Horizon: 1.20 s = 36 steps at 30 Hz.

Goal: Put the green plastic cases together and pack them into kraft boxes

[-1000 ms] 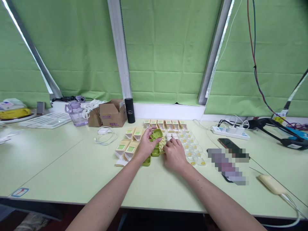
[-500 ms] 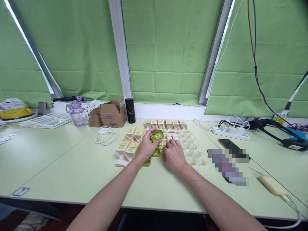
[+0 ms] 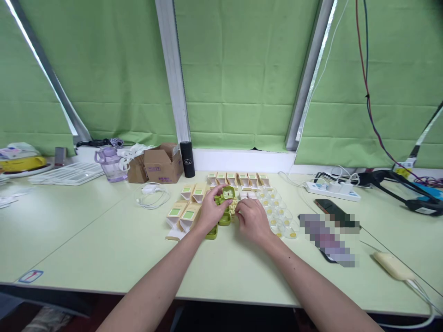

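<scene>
My left hand point(image 3: 212, 208) grips a small green square case point(image 3: 229, 189), tilted so its hollow faces me; a pale spot shows inside it. More green cases point(image 3: 224, 219) stand on the table under and beside that hand. My right hand point(image 3: 254, 219) is closed, its fingertips pinched by the small yellow pieces point(image 3: 233, 204); whatever is between them is too small to make out. Behind its knuckles are white-pink pieces point(image 3: 248, 195), partly covered. Clear plastic cups with yellow spots point(image 3: 280, 213) lie in rows right of that hand.
Open cream cartons with green panels point(image 3: 188, 215) stand at left, and a row of similar cartons point(image 3: 238, 180) at the back. Around them are a black flask point(image 3: 187, 159), a cardboard box point(image 3: 162, 164), a white cable point(image 3: 152, 197), a power strip point(image 3: 332, 191) and phones point(image 3: 334, 212).
My right hand has shifted slightly toward me and right, uncovering more of the yellow pieces. A pale spot now shows in the green case, which my left hand still holds.
</scene>
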Tool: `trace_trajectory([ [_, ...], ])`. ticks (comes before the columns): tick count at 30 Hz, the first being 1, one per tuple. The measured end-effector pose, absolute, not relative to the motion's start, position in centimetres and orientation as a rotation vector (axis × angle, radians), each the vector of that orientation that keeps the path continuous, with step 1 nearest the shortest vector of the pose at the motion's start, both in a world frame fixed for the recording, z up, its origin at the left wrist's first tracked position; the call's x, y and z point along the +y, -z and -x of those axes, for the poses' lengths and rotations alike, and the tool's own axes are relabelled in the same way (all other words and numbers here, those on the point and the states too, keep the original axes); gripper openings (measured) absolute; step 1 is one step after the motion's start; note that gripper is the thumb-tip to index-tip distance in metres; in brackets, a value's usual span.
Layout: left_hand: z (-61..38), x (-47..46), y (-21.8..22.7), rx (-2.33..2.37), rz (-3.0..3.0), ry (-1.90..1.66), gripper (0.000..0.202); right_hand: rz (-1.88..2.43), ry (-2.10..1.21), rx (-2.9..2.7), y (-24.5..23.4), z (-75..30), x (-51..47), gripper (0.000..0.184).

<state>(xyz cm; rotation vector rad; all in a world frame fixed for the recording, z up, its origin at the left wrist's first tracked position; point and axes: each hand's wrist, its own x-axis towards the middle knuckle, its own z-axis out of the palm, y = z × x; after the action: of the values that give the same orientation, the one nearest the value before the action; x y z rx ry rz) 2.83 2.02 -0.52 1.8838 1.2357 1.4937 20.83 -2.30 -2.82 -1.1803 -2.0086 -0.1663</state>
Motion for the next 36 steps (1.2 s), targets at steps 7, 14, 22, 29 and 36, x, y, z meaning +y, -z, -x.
trace_trajectory([
  [7,-2.9,1.7,0.5,1.332,-1.913,-1.482,0.051,0.95,-0.39,-1.579,2.5,-20.8,-1.9,0.009],
  [14,-2.9,1.5,0.9,1.33,-1.956,-1.476,0.05,0.857,-0.623,-1.321,2.5,-20.8,-1.2,0.011],
  [22,-2.9,1.3,0.7,1.239,-1.963,-1.447,0.049,0.862,-0.542,-1.352,2.1,-21.2,-1.1,0.013],
  [29,-3.1,1.1,0.6,1.227,-1.96,-1.388,0.052,0.855,-0.611,-1.284,1.9,-21.8,-0.8,0.018],
  [36,-3.2,1.0,0.5,1.211,-1.962,-1.393,0.052,0.79,-0.722,-1.188,1.8,-21.7,-0.4,0.024],
])
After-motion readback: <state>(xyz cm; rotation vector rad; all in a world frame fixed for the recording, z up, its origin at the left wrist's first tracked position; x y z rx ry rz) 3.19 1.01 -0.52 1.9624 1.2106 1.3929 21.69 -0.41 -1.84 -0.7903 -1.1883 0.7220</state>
